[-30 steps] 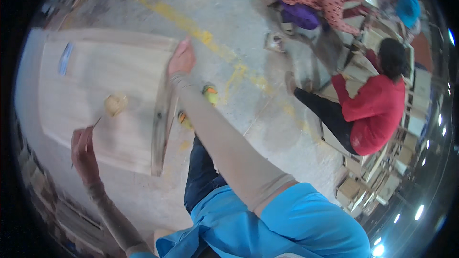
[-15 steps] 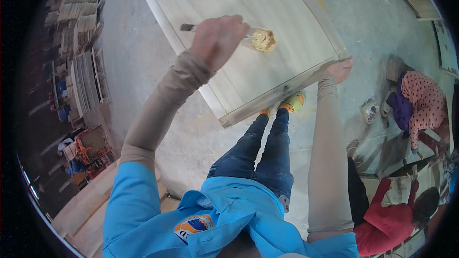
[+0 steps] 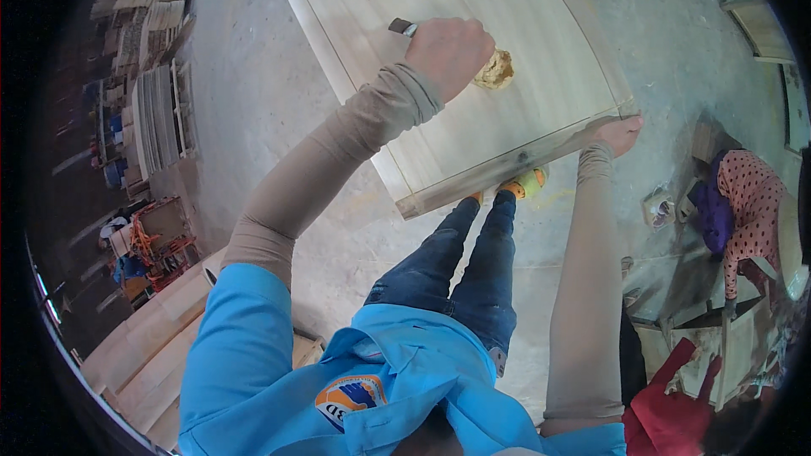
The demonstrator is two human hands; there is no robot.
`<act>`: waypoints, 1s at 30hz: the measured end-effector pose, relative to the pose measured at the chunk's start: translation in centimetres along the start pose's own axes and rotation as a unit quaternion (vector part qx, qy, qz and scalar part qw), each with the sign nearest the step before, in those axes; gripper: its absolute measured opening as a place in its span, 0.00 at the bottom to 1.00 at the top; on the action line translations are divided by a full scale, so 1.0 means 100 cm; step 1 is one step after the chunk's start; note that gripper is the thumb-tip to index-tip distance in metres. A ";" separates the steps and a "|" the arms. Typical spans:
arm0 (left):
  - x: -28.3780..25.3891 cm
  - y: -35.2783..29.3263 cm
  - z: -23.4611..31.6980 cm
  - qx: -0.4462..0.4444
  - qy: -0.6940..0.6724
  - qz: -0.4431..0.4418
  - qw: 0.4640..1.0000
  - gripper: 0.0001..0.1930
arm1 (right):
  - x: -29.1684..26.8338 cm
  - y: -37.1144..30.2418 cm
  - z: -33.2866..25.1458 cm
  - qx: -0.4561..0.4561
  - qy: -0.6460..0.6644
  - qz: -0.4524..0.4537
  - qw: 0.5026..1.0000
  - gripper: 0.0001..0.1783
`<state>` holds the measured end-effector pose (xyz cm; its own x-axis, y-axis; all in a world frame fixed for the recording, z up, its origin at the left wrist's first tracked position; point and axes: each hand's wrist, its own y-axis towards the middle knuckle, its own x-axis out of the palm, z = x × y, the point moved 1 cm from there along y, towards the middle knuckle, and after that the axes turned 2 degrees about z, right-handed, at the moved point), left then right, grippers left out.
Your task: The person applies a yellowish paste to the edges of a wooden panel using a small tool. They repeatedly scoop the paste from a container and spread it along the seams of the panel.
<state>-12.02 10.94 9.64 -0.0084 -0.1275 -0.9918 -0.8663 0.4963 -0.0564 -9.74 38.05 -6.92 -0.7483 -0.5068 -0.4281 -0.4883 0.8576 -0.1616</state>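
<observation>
A pale wooden panel with a thick near edge lies slanted in front of my legs. Above it my left hand is closed around what looks like a putty knife, its dark flat end jutting out to the left. The rest of the tool is hidden by the fingers. Right beside that hand sits a lump of yellowish putty, partly covered by the knuckles; whether they touch I cannot tell. My right hand grips the panel at its near right corner, fingers wrapped over the edge.
One person in a dotted top crouches at right; another in a red sleeve works below, by wooden box parts. A small whitish container stands on the concrete floor. Stacked boards and long timber pieces lie at left.
My left hand has moved right with the tool, nearer the putty lump, and now covers part of it. The view has shifted slightly. My right hand still holds the corner.
</observation>
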 end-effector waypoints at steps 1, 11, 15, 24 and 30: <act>0.004 -0.001 -0.002 -0.003 -0.005 0.001 1.000 0.04 | 0.000 -0.002 -0.002 0.004 0.000 -0.003 1.000 0.33; 0.022 -0.039 -0.028 -0.113 -0.328 0.081 0.935 0.07 | 0.003 0.002 0.003 0.004 0.006 0.003 1.000 0.33; 0.024 -0.058 -0.020 -0.179 -0.444 0.076 0.875 0.05 | 0.003 -0.003 0.001 0.013 0.012 -0.003 1.000 0.33; 0.034 -0.070 0.086 -0.170 -0.511 0.160 0.827 0.04 | -0.002 -0.007 -0.009 0.036 0.041 -0.039 0.998 0.35; 0.066 -0.045 0.137 -0.186 -0.394 0.245 0.866 0.05 | 0.007 0.007 0.005 0.017 0.054 -0.045 0.997 0.34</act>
<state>-1.35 19.60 1.74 -0.2037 0.7180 -0.6656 -0.9576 -0.0048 0.2879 -10.45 38.34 -7.76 -0.7473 -0.5862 -0.3128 -0.5411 0.8102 -0.2254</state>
